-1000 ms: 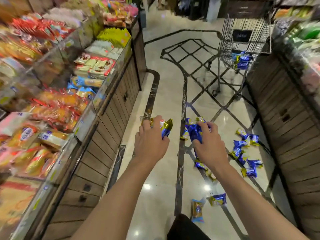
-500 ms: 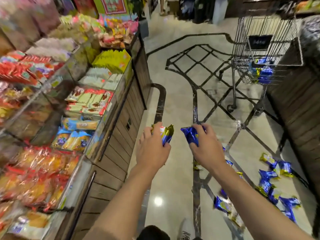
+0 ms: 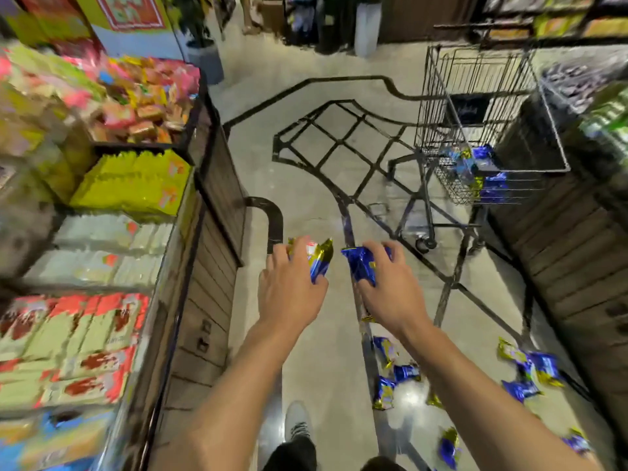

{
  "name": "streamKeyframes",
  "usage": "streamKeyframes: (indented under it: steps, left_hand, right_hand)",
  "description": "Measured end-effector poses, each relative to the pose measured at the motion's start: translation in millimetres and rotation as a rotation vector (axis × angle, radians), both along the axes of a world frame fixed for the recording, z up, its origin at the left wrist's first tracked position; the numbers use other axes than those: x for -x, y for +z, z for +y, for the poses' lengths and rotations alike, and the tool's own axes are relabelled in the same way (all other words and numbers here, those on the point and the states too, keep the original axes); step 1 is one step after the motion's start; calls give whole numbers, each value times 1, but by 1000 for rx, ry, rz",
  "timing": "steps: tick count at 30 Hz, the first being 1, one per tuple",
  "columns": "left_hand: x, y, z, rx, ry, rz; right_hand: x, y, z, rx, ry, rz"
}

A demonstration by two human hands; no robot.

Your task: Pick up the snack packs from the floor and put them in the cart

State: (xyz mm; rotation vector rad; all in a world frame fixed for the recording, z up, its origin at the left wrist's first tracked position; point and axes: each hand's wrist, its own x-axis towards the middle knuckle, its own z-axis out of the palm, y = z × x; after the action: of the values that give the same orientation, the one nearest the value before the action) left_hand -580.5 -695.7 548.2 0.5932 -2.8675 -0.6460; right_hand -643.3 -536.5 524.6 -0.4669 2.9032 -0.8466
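My left hand (image 3: pixel 291 289) grips a blue and gold snack pack (image 3: pixel 321 261) at chest height over the floor. Beside it, my right hand (image 3: pixel 387 289) is closed on another blue snack pack (image 3: pixel 360 268). The wire shopping cart (image 3: pixel 482 107) stands ahead to the right, with several blue packs (image 3: pixel 482 171) lying in its basket. More blue and gold snack packs lie scattered on the floor: a cluster (image 3: pixel 394 375) under my right forearm and another cluster (image 3: pixel 530 368) at the right.
A long wooden display counter (image 3: pixel 210 266) stacked with packaged snacks (image 3: pixel 136 185) runs along the left. A dark wooden counter (image 3: pixel 571 253) lines the right, just behind the cart. The tiled aisle with black inlay (image 3: pixel 326 158) stretches ahead. My shoe (image 3: pixel 297 419) shows at the bottom.
The view has risen and advanced toward the cart. Both hands kept their packs and moved forward. The floor packs now sit lower and nearer in the frame.
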Motion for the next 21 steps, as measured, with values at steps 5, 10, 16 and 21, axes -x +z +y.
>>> streamKeyframes:
  steps: [5,10,16,21]
  left_hand:
    - [129,17,-51,19,-144,20]
    - [253,17,-74,15,-240,17]
    - [410,11,-86,21,-274,22]
    - [530,30,-79,49,-351,22]
  right_hand:
    - [105,23,-41,-41,-144,32]
    - [219,27,-62,-53,-230,57]
    - [368,16,-73,-30,-287,74]
    - [474,24,-68,6,-363,56]
